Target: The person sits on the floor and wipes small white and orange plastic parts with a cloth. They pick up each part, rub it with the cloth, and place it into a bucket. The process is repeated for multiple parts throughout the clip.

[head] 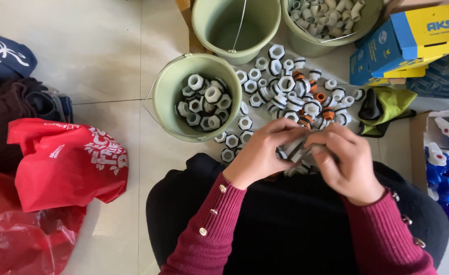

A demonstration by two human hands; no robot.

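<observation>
A white plastic fitting with black bands (296,149) sat between the person's two hands, just above the dark lap (285,224). The left hand (262,153) curled around its left side, fingers closed on it from above; the right hand (344,160) gripped the other end, fingers bent tightly over it, so much of the piece was hidden.

Just beyond the hands, a loose heap of white hexagonal nuts and fittings (290,89) lay spread on the tiled floor (97,61), a few orange pieces (319,96) among them. To its left stood a pale green bucket (166,89) partly filled with similar white parts. Two more green buckets stood farther off: one with nothing showing inside (209,20), one full of pale tube pieces (306,46). A blue and yellow carton (412,38) and a green cloth (389,104) lay to the right, red plastic bags (61,168) to the left.
</observation>
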